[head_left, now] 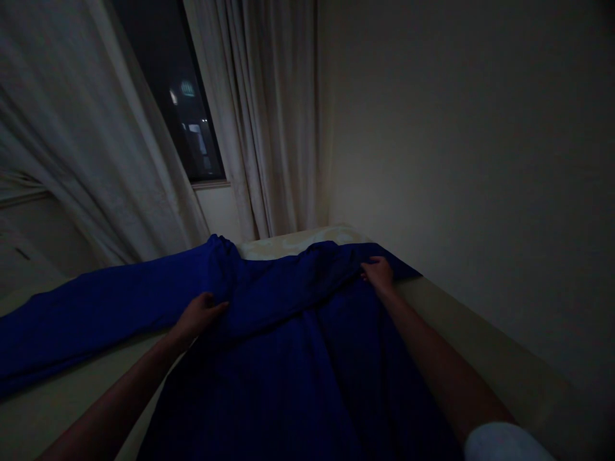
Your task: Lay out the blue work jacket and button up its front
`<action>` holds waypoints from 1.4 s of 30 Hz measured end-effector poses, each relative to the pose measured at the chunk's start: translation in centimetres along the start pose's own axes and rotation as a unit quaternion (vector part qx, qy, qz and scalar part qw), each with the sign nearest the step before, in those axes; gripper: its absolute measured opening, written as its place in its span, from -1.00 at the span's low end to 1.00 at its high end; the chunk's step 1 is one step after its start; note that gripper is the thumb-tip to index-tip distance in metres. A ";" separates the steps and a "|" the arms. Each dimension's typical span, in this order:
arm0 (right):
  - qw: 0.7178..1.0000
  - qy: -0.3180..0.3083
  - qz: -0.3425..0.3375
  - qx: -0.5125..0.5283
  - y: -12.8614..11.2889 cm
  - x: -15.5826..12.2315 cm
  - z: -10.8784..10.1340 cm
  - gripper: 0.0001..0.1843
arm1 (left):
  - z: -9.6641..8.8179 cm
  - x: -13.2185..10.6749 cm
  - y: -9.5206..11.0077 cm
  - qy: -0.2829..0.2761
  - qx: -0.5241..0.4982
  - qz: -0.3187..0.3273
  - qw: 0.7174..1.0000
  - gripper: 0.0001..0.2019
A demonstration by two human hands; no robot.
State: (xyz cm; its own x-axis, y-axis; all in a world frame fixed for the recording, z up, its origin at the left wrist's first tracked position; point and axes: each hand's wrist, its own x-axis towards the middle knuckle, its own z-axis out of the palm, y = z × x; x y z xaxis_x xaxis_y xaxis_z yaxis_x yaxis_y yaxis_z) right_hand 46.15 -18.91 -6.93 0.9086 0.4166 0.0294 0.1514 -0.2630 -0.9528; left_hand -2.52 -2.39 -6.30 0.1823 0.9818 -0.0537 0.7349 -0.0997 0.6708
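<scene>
A dark blue garment (pixel 283 346) lies spread over a pale bed (pixel 480 346), with one long sleeve (pixel 96 307) stretched out to the left. My left hand (pixel 199 315) rests on the cloth near the left shoulder, where that sleeve begins, fingers pinching the fabric. My right hand (pixel 378 272) grips the garment's upper right edge, fingers curled into the cloth. The room is dim, so details of the garment are hard to see.
Pale curtains (pixel 269 115) hang on both sides of a dark window (pixel 187 109) beyond the bed. A bare wall (pixel 480 160) runs close along the bed's right side. A pillow or light bedding (pixel 298 242) shows past the garment.
</scene>
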 end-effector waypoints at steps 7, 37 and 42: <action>0.971 0.158 -0.025 -0.177 2.2 2.1 -7.7 -0.34 | -1.6 1.2 3.7 -0.035 -0.271 -0.093 0.957 -0.35; 0.836 0.167 -0.486 -0.193 -5.2 1.3 -2.7 -0.57 | -1.0 0.4 0.1 0.087 -0.085 0.233 0.965 -0.35; 0.514 -0.170 -0.819 -0.189 -5.7 -9.6 4.7 -0.46 | -2.0 -0.3 3.4 -0.007 -0.466 -0.049 0.883 -0.33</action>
State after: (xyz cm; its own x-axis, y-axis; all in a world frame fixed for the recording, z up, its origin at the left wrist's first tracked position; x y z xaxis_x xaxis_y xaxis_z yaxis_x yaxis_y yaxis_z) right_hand 34.71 -17.27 -3.18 -0.6693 0.4596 0.5839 0.7288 0.5592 0.3952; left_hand -1.36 -2.75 -2.55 0.1603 0.9756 -0.1502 -0.1079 0.1686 0.9798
